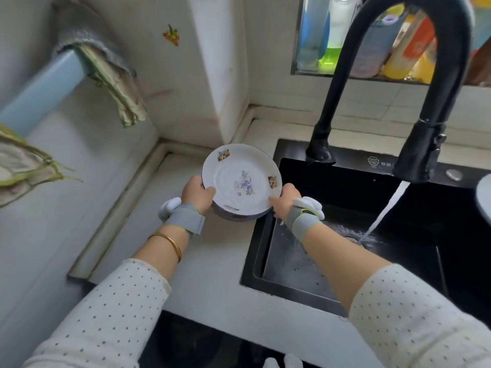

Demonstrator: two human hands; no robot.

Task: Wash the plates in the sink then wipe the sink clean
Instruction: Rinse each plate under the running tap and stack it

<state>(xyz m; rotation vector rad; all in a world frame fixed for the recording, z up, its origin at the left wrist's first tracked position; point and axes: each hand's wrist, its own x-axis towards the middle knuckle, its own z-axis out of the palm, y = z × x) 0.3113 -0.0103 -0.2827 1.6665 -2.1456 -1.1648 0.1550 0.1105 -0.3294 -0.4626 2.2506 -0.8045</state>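
Note:
A small stack of white plates (pixel 240 181) with a blue rabbit picture and small flower prints hangs above the counter, just left of the black sink (pixel 265 251). My left hand (pixel 198 192) grips the stack's left rim. On the right rim sits my right hand (pixel 285 200), thumb over the top plate. Both wrists wear grey straps. Water runs from the black tap (pixel 419 152) down into the sink's drain (pixel 356 239). The sink floor is wet.
A white counter (pixel 218 277) lies left of the sink, with a raised ledge along the wall. Cloths (pixel 117 83) hang on a blue rail at the upper left. Bottles (pixel 334 35) stand on a shelf behind the tap. A white rim (pixel 485 197) shows at the right edge.

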